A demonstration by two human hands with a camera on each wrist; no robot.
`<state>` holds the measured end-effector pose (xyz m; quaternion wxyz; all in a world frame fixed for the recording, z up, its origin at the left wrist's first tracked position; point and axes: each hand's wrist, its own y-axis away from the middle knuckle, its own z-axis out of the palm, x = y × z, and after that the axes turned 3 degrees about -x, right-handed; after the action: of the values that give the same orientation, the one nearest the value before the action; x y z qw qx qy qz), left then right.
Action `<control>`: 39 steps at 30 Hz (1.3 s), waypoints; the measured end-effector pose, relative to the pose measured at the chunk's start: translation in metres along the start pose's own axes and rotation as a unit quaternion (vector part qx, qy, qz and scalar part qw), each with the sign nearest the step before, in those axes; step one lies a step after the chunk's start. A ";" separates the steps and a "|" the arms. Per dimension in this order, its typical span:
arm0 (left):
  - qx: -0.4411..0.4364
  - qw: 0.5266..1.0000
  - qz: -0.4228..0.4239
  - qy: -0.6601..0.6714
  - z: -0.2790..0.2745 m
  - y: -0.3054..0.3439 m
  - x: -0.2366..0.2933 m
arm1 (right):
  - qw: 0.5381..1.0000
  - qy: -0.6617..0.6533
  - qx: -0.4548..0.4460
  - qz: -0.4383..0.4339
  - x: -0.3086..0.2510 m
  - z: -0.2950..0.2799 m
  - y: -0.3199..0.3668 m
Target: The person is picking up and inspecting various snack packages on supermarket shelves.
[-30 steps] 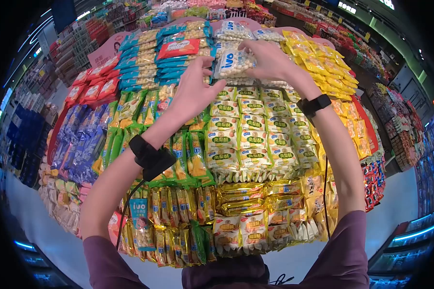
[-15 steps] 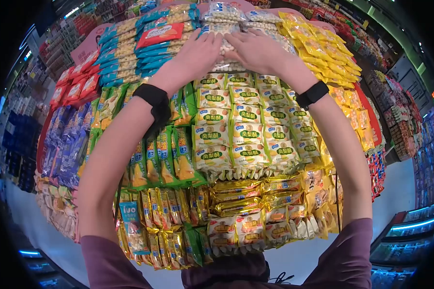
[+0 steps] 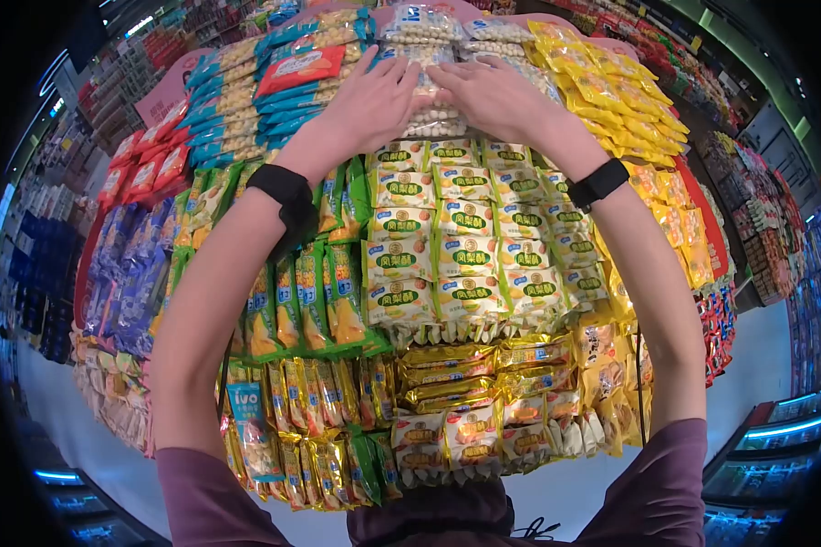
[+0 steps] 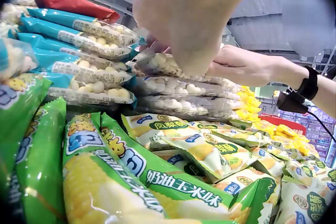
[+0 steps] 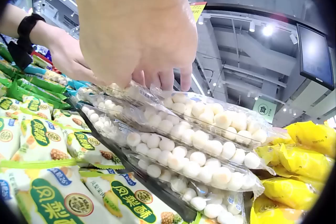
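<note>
Both hands lie over a stack of clear bags of small white balls (image 5: 210, 119) at the back of the display. My left hand (image 3: 374, 105) rests on the left part of the top bag, fingers extended. Beside it, my right hand (image 3: 500, 96) rests on the right part with its fingers stretched forward and inward. The fingertips nearly meet in the head view. In the right wrist view the right fingers (image 5: 163, 79) touch the upper bag's film. The left wrist view shows the left hand (image 4: 189, 19) over the same stack, its fingertips mostly hidden.
Teal bags (image 3: 223, 96) with a red packet (image 3: 301, 69) on top stand to the left. Yellow bags (image 3: 602, 82) are piled on the right. In front lie white-green pineapple cake packets (image 3: 470, 219), green corn-flavour packets (image 4: 115, 171) and gold-wrapped snacks (image 3: 447, 369).
A second ago the right hand gripped a white-ball bag and the left hovered apart. Both hands then came together flat on the stack. Over the last half second they barely moved.
</note>
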<state>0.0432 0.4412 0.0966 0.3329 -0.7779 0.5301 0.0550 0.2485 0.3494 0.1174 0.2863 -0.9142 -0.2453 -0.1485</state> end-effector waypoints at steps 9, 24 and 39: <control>0.041 0.999 -0.018 0.014 -0.004 0.001 0.005 | 1.000 -0.011 0.014 0.005 -0.005 0.000 -0.001; 0.109 0.991 -0.007 0.075 -0.021 0.008 0.014 | 0.992 -0.017 -0.102 0.067 -0.012 -0.016 0.000; 0.024 0.991 -0.021 0.129 -0.108 0.093 0.015 | 0.984 -0.087 -0.090 0.129 0.030 -0.048 0.060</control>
<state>-0.0589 0.3469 0.1302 0.2812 -0.7814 0.5532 -0.0655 0.2993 0.2887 0.1408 0.1970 -0.9696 -0.1354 -0.0515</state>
